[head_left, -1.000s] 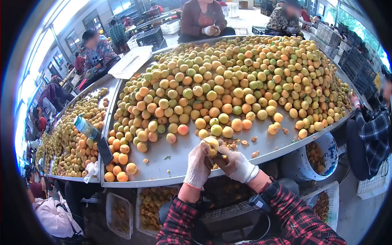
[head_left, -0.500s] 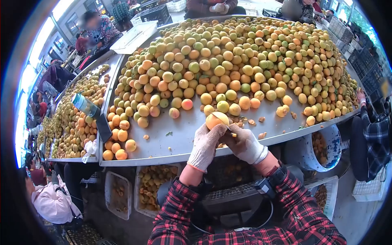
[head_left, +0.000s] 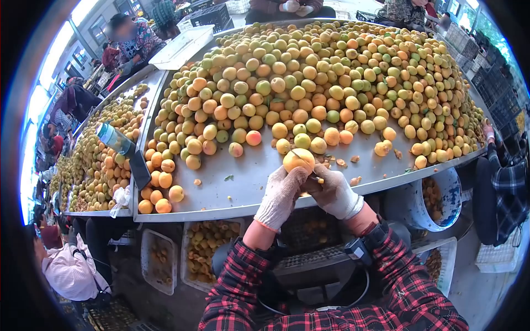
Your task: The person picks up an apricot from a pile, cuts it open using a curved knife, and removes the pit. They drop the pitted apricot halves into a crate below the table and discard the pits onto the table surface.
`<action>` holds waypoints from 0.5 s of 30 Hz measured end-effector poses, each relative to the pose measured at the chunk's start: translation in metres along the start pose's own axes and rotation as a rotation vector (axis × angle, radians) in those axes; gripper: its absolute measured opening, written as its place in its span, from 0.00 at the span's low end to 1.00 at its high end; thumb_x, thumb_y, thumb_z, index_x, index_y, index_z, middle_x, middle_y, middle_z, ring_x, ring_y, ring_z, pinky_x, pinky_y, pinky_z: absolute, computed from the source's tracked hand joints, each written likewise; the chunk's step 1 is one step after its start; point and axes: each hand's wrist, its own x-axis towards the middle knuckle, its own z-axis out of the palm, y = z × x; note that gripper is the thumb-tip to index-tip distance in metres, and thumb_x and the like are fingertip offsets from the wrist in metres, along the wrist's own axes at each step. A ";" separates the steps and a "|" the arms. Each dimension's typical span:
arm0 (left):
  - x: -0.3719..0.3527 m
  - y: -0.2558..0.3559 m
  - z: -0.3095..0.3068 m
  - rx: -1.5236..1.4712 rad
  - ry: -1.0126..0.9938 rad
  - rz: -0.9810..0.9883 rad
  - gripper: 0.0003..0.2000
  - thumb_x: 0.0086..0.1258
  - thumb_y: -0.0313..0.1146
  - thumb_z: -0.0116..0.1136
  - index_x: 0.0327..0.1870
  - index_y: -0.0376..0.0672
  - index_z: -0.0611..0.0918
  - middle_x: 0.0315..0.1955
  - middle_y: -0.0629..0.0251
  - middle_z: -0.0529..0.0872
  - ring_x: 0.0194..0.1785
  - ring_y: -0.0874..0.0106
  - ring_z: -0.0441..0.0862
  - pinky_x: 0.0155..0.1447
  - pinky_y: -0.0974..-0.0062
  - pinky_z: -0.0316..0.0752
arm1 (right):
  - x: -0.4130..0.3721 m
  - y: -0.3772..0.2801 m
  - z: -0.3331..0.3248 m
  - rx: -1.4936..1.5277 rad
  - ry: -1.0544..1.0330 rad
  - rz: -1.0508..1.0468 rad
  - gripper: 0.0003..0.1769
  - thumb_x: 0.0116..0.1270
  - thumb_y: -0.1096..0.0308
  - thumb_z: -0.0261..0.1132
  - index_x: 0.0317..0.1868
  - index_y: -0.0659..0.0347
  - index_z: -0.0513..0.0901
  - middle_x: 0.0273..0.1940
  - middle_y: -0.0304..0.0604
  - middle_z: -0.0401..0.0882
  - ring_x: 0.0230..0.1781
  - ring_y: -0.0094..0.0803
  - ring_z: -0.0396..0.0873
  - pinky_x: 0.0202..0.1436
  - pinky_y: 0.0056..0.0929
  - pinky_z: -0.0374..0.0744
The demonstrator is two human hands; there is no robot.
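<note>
My left hand (head_left: 280, 194), in a whitish knitted glove, is closed around the lower side of an orange-yellow apricot (head_left: 298, 159). Close against it, my right hand (head_left: 335, 195), gloved and stained brown at the fingers, grips a small knife (head_left: 319, 180). Only the knife's pale end and a thin dark line of blade across the fruit show; the fingers cover the rest. Both hands are over the near edge of a metal table (head_left: 248, 185). Beyond them lies a large heap of apricots (head_left: 287, 71), some green, some orange.
Scraps of fruit (head_left: 341, 163) lie beside the hands. At the left are a bottle (head_left: 115, 139) and a dark phone-like slab (head_left: 139, 169). Below the table stand a crate of fruit (head_left: 242, 226), a tub (head_left: 144, 259) and a blue-white bucket (head_left: 456, 201). Other people sit around.
The apricot has turned slightly and shifted a little to the right with both hands. The blade line now lies differently across it. The hold of both hands remains.
</note>
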 end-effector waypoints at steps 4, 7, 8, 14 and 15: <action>0.000 0.007 0.009 0.134 0.097 0.117 0.21 0.65 0.30 0.68 0.58 0.36 0.77 0.44 0.65 0.83 0.43 0.77 0.80 0.46 0.80 0.77 | 0.002 0.015 0.003 0.035 -0.043 0.020 0.16 0.69 0.66 0.66 0.55 0.58 0.76 0.34 0.58 0.83 0.39 0.60 0.82 0.38 0.45 0.81; 0.001 0.012 0.017 0.406 0.155 0.340 0.24 0.62 0.27 0.68 0.60 0.35 0.75 0.45 0.64 0.83 0.45 0.75 0.82 0.49 0.77 0.79 | 0.002 0.010 0.004 -0.193 -0.077 0.065 0.16 0.70 0.64 0.65 0.55 0.57 0.76 0.33 0.59 0.83 0.38 0.61 0.82 0.37 0.48 0.81; -0.003 0.018 0.020 0.538 0.165 0.339 0.23 0.63 0.23 0.65 0.61 0.34 0.74 0.47 0.61 0.82 0.48 0.73 0.83 0.52 0.77 0.80 | 0.003 0.009 0.005 -0.200 -0.051 0.051 0.15 0.71 0.62 0.63 0.53 0.57 0.76 0.33 0.59 0.82 0.37 0.62 0.81 0.36 0.50 0.80; -0.002 0.003 0.025 0.357 0.322 0.373 0.20 0.64 0.20 0.62 0.58 0.33 0.75 0.47 0.60 0.83 0.46 0.73 0.83 0.52 0.77 0.80 | 0.000 -0.008 0.014 -0.225 -0.110 0.125 0.17 0.72 0.60 0.63 0.55 0.58 0.76 0.35 0.60 0.83 0.39 0.61 0.81 0.38 0.50 0.80; -0.001 0.001 0.025 0.317 0.389 0.350 0.19 0.65 0.21 0.62 0.57 0.33 0.75 0.46 0.60 0.84 0.45 0.74 0.83 0.51 0.77 0.80 | -0.002 -0.005 0.017 -0.224 -0.104 0.118 0.17 0.72 0.60 0.63 0.55 0.58 0.76 0.35 0.60 0.83 0.39 0.61 0.81 0.38 0.50 0.80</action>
